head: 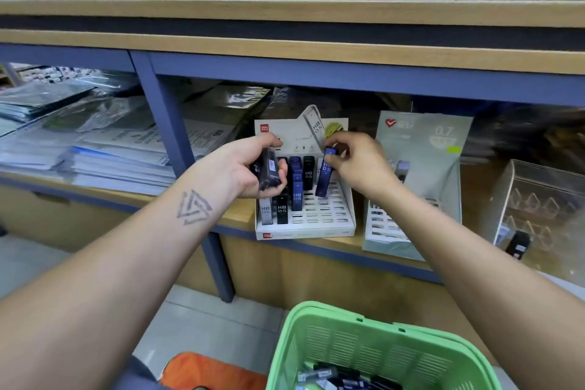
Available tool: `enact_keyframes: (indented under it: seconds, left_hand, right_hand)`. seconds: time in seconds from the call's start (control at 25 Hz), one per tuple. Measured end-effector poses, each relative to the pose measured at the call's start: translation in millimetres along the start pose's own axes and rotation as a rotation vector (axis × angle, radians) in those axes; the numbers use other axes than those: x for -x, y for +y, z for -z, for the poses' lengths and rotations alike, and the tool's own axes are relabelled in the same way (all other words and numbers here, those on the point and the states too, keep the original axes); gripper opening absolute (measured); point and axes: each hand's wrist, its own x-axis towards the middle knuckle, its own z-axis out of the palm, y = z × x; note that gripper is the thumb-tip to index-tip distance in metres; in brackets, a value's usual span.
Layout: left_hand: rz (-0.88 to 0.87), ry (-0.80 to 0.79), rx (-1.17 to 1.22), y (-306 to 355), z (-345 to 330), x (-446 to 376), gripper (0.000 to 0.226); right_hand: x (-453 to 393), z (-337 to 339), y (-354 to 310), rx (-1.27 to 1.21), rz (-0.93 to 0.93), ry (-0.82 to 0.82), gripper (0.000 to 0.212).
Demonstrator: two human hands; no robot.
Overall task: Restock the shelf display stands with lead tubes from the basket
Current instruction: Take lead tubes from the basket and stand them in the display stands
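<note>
Between the fingertips of the right hand (354, 161) a blue lead tube (326, 174) is pinched by its cap and held upright over the rear right slots of the white display stand (343, 209), its lower end at or just above the grid; seating cannot be confirmed. A small bundle of dark tubes (269, 171) is clasped in the left hand (243, 168) above the stand's rear left corner. Tubes are noted only in the left columns of the stand; the right columns and most of the front rows are judged unfilled. The pale green stand (421, 149) beside it on the shelf (240, 215) appears largely unstocked, though it is partly hidden by the right forearm. More tubes remain in the green basket (364, 348), cut off by the lower edge; their number cannot be counted. Restocking is judged well short of complete.
</note>
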Motion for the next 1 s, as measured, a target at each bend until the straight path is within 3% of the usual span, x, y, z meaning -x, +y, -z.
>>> enact_keyframes:
  seconds: [0.28, 0.56, 0.76, 0.92, 1.0]
  left_hand:
    - [-0.021, -0.034, 0.145, 9, 12, -6, 0.007]
    - [-0.024, -0.043, 0.125, 7, 15, 0, 0.003]
    - [-0.030, -0.046, 0.088, 4, 14, 7, 0.003]
    - [-0.050, -0.062, 0.059, 1, 11, 9, 0.008]
    - [-0.054, -0.081, 0.029, 0, 10, 9, 0.012]
  right_hand:
    - [-2, -10, -12, 0.046, 0.025, -0.140, 0.019]
    - [20, -32, -12, 0.049, 0.122, -0.082, 0.015]
    - [21, -35, -11, 0.047, 0.158, -0.148, 0.011]
    - [25, -41, -11, 0.245, 0.283, -0.145, 0.013]
    - [25, -38, -14, 0.309, 0.257, -0.161, 0.020]
